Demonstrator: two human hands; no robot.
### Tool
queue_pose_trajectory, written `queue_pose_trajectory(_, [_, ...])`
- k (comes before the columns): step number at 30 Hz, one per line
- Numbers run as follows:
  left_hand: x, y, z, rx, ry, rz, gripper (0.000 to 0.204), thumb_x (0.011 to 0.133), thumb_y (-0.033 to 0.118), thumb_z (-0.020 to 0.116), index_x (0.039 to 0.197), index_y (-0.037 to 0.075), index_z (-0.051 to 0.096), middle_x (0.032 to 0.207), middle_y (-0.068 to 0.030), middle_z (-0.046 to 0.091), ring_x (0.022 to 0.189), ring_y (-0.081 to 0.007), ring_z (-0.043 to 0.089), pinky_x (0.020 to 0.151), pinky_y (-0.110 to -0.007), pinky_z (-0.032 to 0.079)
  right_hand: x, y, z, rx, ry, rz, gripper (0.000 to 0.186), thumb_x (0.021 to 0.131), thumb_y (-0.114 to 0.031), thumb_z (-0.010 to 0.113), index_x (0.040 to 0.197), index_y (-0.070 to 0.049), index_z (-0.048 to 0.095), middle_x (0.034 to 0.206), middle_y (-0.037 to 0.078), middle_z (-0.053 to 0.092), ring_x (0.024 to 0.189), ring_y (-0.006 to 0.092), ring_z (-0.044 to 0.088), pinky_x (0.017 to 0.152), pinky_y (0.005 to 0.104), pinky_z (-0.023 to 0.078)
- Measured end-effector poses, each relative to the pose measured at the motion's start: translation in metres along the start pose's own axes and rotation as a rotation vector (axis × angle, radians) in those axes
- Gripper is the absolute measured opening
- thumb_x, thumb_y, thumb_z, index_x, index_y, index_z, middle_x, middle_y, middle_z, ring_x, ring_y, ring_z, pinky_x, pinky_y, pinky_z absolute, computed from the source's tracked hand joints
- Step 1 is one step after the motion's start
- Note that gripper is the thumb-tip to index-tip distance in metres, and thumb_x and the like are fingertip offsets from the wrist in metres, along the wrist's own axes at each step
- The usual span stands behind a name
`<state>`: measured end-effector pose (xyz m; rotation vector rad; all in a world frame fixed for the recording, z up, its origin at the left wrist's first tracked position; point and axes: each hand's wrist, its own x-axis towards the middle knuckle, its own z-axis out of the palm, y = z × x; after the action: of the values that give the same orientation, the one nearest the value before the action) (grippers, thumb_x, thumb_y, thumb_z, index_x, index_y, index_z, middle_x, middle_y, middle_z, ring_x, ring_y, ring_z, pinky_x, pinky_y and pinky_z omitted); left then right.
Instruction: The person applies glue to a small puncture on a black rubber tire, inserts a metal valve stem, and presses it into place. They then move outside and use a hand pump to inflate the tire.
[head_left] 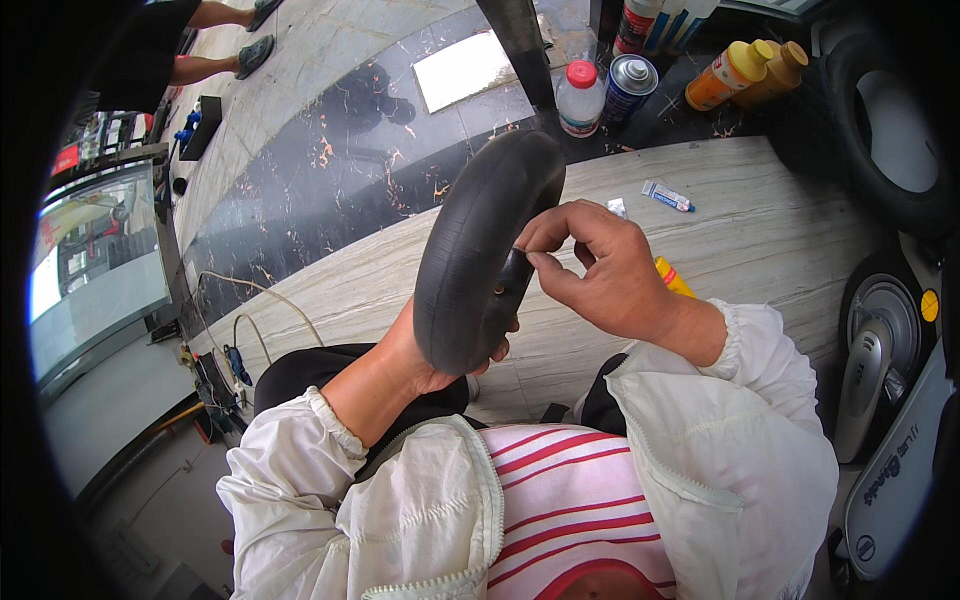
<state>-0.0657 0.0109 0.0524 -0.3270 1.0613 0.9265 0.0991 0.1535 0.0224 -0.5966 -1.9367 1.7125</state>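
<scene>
Gripping tube [478,250] upright at frame centre, left hand [425,365] clenched beneath for support, right hand [600,275] fingertips pinching inner rim, bottles [580,98] upper right, out of reach.

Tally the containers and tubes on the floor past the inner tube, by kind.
Clear plastic bottle, red cap: 1
Spray can: 1
Orange squeeze bottles, one yellow-capped, one brown-capped: 2
Small white and blue tube: 1
Total: 5
More containers at the top edge are cut off, not counted.
</scene>
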Motion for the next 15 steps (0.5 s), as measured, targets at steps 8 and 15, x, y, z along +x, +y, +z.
queue_pose_trajectory(8, [0.0001, 0.0012, 0.0034, 0.03, -0.014, 0.017, 0.048, 0.094, 0.047, 0.05, 0.126, 0.011, 0.048, 0.091, -0.0173, 0.059, 0.06, -0.0272, 0.063, 0.036, -0.028, 0.051, -0.0031, -0.0021, -0.0016, 0.023, 0.02, 0.09, 0.012, 0.077, -0.006, 0.071, 0.086, -0.005, 0.064, 0.081, 0.005, 0.065, 0.076, 0.0162, 0.061, 0.06, 0.0296, 0.045])
queue_pose_trajectory(15, [-0.0004, 0.0009, 0.0056, 0.05, -0.015, 0.037, 0.048, 0.095, 0.046, 0.049, 0.126, 0.01, 0.048, 0.089, -0.0165, 0.06, 0.059, -0.0264, 0.063, 0.036, -0.027, 0.05, -0.005, 0.0006, -0.0006, 0.108, 0.06, 0.109, 0.013, 0.079, -0.004, 0.07, 0.09, -0.005, 0.063, 0.081, 0.001, 0.064, 0.066, 0.006, 0.051, 0.054, 0.0232, 0.039])
